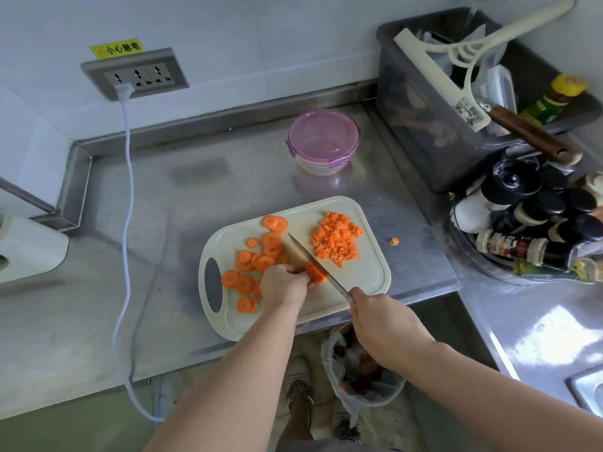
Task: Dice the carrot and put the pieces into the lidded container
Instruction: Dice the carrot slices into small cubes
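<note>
Pinching stacked carrot slices [317,273], the left hand [284,285] crowds the knife [337,285] the right hand [381,324] grips. A slip there risks a cut

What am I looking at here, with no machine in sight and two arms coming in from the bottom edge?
There is no robot. A person wears one wide-angle camera on the head, so the single picture looks down on their own arms. The left hand pins a carrot chunk on the cutting board. The right hand holds the knife, its blade against that chunk. Left of the blade lie carrot rounds, right of it a heap of diced pieces. One stray piece sits on the steel counter. Behind the board stands the lidded container, its pink lid on.
</note>
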Demonstrator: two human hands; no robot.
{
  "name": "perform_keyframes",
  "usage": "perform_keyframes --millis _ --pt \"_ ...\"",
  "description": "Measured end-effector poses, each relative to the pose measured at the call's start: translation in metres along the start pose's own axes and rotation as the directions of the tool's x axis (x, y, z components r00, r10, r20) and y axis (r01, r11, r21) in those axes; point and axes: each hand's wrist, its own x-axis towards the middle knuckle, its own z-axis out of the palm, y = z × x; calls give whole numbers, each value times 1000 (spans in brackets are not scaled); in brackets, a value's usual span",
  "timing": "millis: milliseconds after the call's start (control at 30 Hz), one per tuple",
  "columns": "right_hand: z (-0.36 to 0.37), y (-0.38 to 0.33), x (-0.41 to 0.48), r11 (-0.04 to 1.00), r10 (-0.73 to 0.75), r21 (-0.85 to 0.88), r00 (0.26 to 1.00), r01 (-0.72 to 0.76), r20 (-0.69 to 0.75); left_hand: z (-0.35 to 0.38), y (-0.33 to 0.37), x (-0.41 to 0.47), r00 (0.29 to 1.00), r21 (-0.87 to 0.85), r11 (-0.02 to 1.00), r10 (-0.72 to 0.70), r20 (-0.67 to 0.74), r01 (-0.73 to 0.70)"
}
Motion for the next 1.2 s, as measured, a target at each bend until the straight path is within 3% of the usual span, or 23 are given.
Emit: perform_keyframes --millis 300,633,767,1200 --pt "15 5 9 991 -10 -135 996 23 93 1 -4 5 1000 16 1000 4 -9 -4" --pt "8 12 5 992 22 122 1000 -23 10 -1 -2 0 1000 4 1000 23 -10 -23" --pt "11 8 -1 998 -10 64 999 13 -48 0 -1 -1 1000 7 1000 30 -5 -30" --pt "16 4 1 1000 -3 9 1000 3 4 0 -1 1 1000 35 999 25 -4 -25"
